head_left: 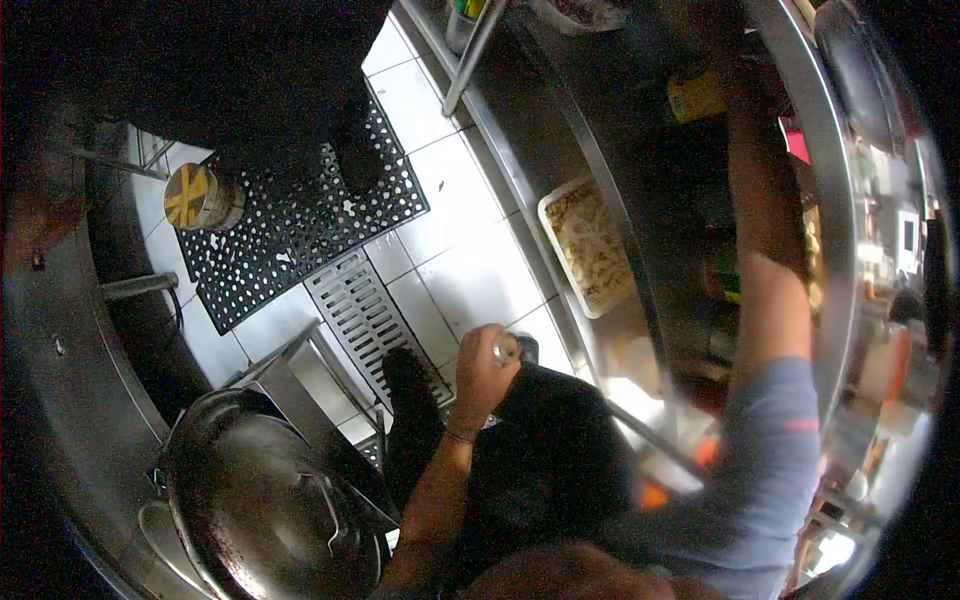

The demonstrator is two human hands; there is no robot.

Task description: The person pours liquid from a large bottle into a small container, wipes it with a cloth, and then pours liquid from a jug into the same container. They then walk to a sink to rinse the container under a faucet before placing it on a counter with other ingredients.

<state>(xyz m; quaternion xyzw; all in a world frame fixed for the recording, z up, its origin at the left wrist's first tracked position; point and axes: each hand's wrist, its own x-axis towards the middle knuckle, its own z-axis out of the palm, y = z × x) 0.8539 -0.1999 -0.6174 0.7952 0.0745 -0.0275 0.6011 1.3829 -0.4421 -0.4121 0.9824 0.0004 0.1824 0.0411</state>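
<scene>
My left hand (484, 374) is closed around a small clear glass container (507, 348), held low in front of my dark clothing, above the floor. The container's round end faces up, and its contents are too small to make out. My right forearm (775, 310), below a grey sleeve, reaches far up over the dark shelf area on the right. The hand at its end is lost in shadow, so its fingers and anything in them are hidden. A white tray of pale pieces (590, 245) lies on the steel shelf between my two arms.
A large lidded metal pot (270, 500) stands at lower left. A perforated black mat (300, 225) and a floor grate (365, 310) lie on white tiles. A round tin (203, 197) is by the mat, near another person's dark clothing (250, 70). A steel counter edge (835, 200) runs down the right.
</scene>
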